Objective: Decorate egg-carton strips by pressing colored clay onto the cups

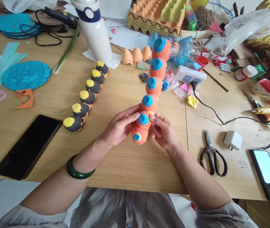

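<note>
From the head view I log both bare hands grasping an orange cup strip: the left hand (119, 127) has its thumb against the second-nearest cup, the right hand (163, 128) its thumb on the opposite side. Several fingers curl beneath, where the orange cup strip (158, 87) hides their grip. Held at mid-table, it runs away from the body; I count six cups, each with a blue patch, the nearest patch smaller and ringed paler. Its far end covers part of a bare peach strip (137, 55) and a crumpled blue plastic bag (181, 54); contact there I cannot tell. A black strip with yellow tips (90, 97) lies apart on the table (125, 167), left. The white bottle (93, 34) and egg trays (155, 14) are cut off above. The lit phone (268, 174) at right is glare-washed, unreadable.
</note>
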`<state>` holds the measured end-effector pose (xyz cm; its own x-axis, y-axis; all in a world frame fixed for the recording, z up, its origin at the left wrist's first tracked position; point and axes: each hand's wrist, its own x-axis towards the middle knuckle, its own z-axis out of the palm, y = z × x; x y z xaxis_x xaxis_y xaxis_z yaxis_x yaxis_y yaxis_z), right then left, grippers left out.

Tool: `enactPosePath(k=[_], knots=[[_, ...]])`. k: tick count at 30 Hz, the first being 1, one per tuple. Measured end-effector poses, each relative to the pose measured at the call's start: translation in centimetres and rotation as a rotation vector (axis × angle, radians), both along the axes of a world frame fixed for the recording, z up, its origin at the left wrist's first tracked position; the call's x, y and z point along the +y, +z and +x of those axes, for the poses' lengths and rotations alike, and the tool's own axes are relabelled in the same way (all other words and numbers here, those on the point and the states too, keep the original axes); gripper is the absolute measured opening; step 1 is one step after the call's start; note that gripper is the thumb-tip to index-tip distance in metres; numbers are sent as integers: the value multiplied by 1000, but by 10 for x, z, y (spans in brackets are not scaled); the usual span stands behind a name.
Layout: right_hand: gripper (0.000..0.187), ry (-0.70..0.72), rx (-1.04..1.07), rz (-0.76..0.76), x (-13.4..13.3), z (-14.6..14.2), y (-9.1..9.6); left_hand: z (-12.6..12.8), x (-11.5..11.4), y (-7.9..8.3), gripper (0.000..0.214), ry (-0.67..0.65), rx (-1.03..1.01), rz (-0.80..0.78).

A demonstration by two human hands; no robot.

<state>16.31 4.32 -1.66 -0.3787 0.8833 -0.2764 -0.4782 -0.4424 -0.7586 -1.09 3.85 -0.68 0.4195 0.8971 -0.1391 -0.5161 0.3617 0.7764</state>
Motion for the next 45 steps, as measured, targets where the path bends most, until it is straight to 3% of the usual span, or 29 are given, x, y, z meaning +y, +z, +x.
enactPosePath(k=[6,12,27,32,45], knots=[[33,0,1,-16,1,0,1,-2,-1,-1,56,-71,73,84],[32,-4,-15,-29,1,0,1,-2,-3,-7,56,32,176,138],[37,24,-53,13,-2,-2,5,-1,-2,-8,63,51,128,78],[37,35,-62,24,-2,-3,4,-1,0,-9,56,79,136,-6],[32,30,-7,-1,1,0,-3,1,0,-6,50,-3,42,-23]])
